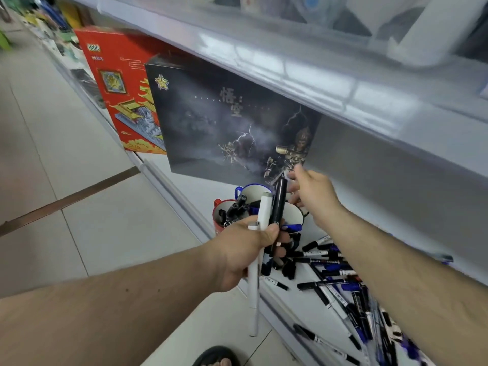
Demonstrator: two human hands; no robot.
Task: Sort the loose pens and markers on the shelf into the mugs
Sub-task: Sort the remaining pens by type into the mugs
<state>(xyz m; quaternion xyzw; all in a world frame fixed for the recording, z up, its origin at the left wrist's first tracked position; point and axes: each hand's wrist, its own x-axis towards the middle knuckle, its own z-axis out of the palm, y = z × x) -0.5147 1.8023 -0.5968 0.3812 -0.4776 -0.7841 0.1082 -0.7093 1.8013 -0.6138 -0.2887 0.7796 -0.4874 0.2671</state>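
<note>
Left hand [245,249] has its grip clamped on a few pens [266,220]; right hand [314,196], fingers apart, reaches over the mugs [227,215], seemingly part-filled. Plenty of loose markers [343,281] on the shelf [303,299].

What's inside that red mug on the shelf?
The red mug holds several black markers standing with their ends up, against its white inner wall. Its lower part is hidden behind the left hand, so how deep they go and what else lies below cannot be seen.
</note>
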